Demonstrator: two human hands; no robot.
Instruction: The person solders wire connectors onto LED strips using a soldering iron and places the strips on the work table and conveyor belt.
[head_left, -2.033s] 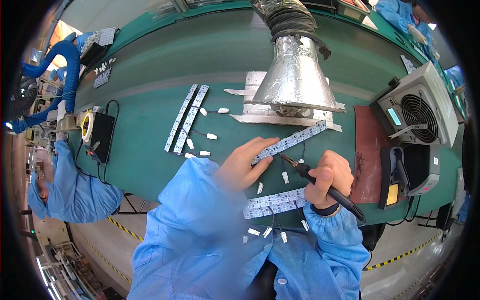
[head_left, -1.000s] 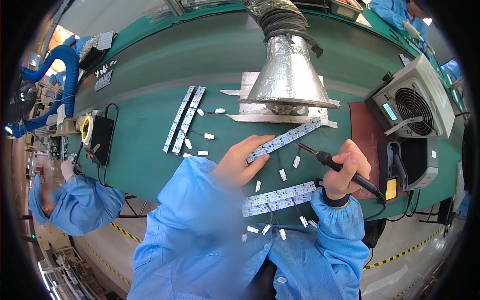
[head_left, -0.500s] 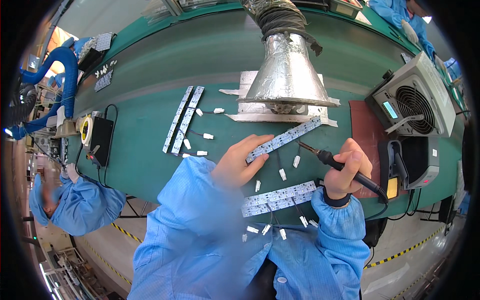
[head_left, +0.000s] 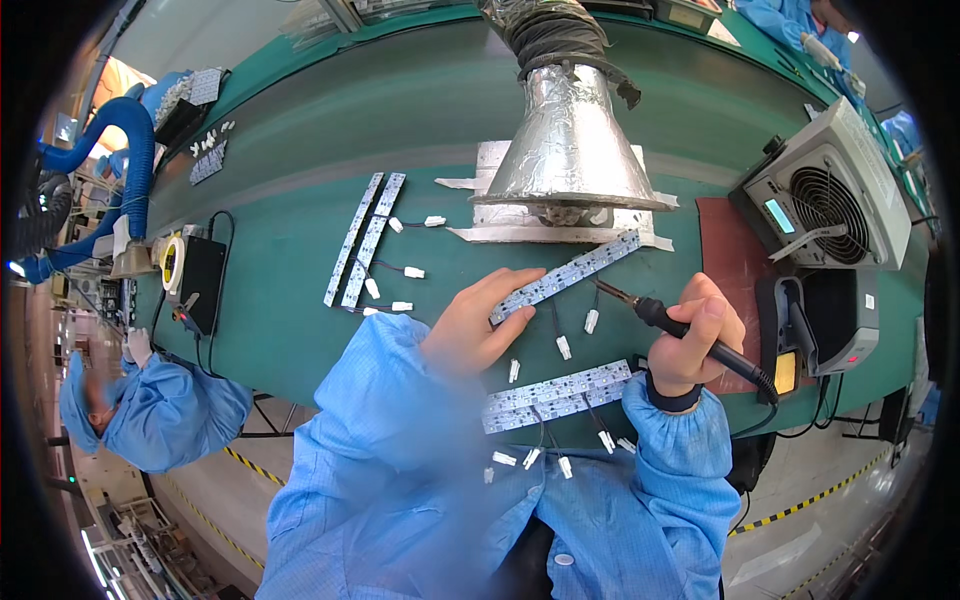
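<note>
Pinning a long white LED strip [head_left: 570, 275] flat to the green desk [head_left: 300, 200] at frame centre: left hand [head_left: 480, 325], fingers stretched out along the strip's lower-left end, pressing rather than gripping. Right hand [head_left: 695, 335] at centre right is clenched around the black handle of a soldering iron [head_left: 690, 335]; its tip sits just beside the strip's right half, contact not clear. Strip runs diagonally, upper-right end under the foil fume hood [head_left: 570, 140]. Short wire leads with white connectors [head_left: 563, 347] hang off the strip toward the lower edge. Second pair of strips [head_left: 560, 395] lies below, between the two blue sleeves, more loose connectors around it. Two more strips [head_left: 365, 240] lie side by side left of centre, well apart from both hands. Grey fan unit [head_left: 830, 195] upper right, iron stand [head_left: 785, 345] just right of the right hand. Another person in blue [head_left: 150, 420] at lower left edge.
</note>
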